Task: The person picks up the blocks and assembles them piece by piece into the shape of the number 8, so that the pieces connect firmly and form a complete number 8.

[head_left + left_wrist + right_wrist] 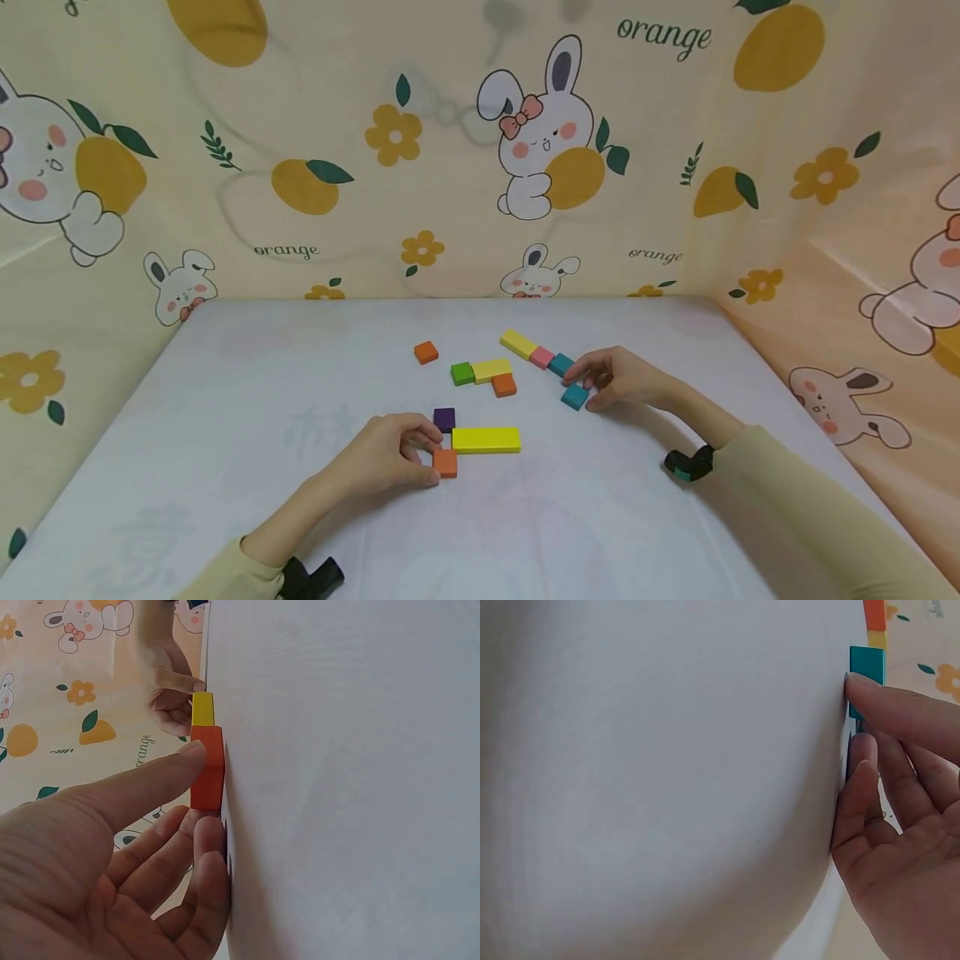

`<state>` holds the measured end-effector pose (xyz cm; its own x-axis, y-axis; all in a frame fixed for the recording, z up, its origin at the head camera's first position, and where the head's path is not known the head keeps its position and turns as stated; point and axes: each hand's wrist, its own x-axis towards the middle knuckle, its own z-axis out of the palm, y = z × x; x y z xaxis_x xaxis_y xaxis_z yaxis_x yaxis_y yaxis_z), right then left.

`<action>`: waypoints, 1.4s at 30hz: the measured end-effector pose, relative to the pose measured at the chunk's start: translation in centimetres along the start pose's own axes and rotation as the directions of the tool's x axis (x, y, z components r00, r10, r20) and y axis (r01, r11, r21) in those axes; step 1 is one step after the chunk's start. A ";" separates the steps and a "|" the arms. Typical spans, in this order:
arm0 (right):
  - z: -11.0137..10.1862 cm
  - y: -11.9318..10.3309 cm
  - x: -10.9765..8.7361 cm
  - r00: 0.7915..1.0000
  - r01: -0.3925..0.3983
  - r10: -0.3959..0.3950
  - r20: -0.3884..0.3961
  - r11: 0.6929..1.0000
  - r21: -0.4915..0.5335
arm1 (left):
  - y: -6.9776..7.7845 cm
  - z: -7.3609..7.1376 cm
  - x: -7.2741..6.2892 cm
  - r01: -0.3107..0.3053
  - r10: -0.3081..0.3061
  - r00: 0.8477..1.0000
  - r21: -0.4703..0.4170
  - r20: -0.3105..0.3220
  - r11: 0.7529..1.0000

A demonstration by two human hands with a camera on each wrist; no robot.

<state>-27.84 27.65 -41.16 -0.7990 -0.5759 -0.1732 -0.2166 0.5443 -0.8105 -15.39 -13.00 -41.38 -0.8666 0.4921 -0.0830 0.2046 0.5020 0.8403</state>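
Note:
My left hand (386, 454) pinches an orange block (446, 463) at its left side; the left wrist view shows the thumb (196, 754) lying against that block (208, 776). A dark purple block (445, 419) sits just beyond the fingertips, and a long yellow block (486, 440) lies right of both. With thumb and fingers, my right hand (618, 377) holds a teal block (575, 396), also seen beside the thumb in the right wrist view (867, 667). Another teal block (560, 364) lies next to the right fingertips, in a slanted row with a pink block (542, 357) and a yellow block (518, 343).
Between the hands and the back wall, a green block (462, 373), a yellow block (492, 371) and an orange block (504, 385) touch one another. A single orange block (426, 352) lies apart. A printed cloth (450, 192) hangs behind the white table (300, 358).

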 end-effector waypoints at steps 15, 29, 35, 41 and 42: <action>0.1 -0.1 -0.1 1.000 0.010 -0.010 0.024 1.000 -0.009 | -0.3 0.0 0.0 -0.011 0.011 1.000 0.001 -0.006 1.000; 1.4 -2.6 -0.7 0.994 -0.033 0.033 -0.101 0.999 0.001 | -0.3 -0.1 0.0 0.008 -0.008 1.000 -0.013 -0.002 1.000; 3.4 -5.3 -1.5 0.978 -0.039 0.037 -0.205 0.999 -0.007 | -0.3 0.0 0.0 0.006 -0.006 1.000 -0.012 -0.004 1.000; 5.4 -7.3 -2.4 0.945 -0.089 0.118 -0.305 0.990 0.109 | -0.2 0.0 0.0 0.005 -0.005 1.000 -0.016 -0.003 1.000; 5.8 -7.5 -2.5 0.938 -0.106 0.143 -0.316 0.986 0.131 | -0.2 0.1 0.1 -0.001 0.001 1.000 -0.018 -0.003 1.000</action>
<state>-20.97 21.51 -37.86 -0.9576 -0.2696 -0.1016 -0.0551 0.5173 -0.8540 -15.47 -13.00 -41.61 -0.8677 0.4905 -0.0804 0.1973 0.4883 0.8501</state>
